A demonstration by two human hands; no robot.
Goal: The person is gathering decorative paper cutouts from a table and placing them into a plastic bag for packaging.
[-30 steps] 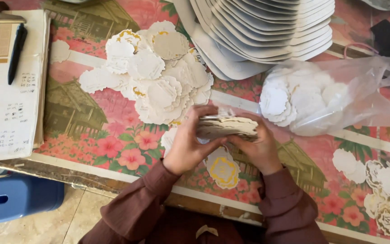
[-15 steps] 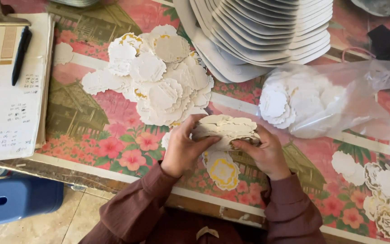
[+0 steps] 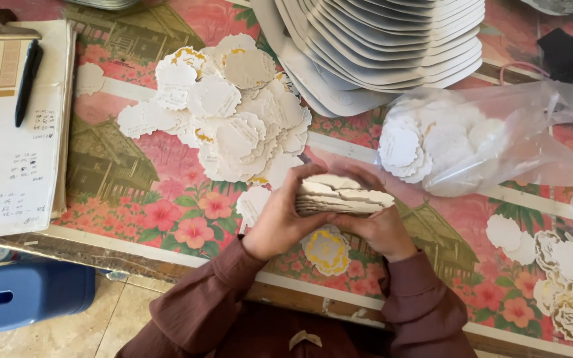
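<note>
Both hands hold one stack of white scalloped paper cutouts (image 3: 341, 194) just above the table's near edge. My left hand (image 3: 280, 219) clasps the stack's left end, thumb on top. My right hand (image 3: 379, 229) grips its right end from below. Beneath the stack a single cutout with a gold pattern (image 3: 327, 250) lies on the floral tablecloth (image 3: 174, 219). Beyond the hands spreads a loose heap of the same white cutouts (image 3: 233, 113).
A clear plastic bag of cutouts (image 3: 479, 139) lies right. A fanned stack of white card pieces (image 3: 379, 46) fills the top. A notepad (image 3: 8, 146) with a black pen (image 3: 26, 79) sits left. More cutouts (image 3: 558, 265) lie far right. A blue stool (image 3: 28, 292) stands below.
The hands and the stack have shifted slightly toward me and the stack is now squared up between both hands. The rest of the table is unchanged.
</note>
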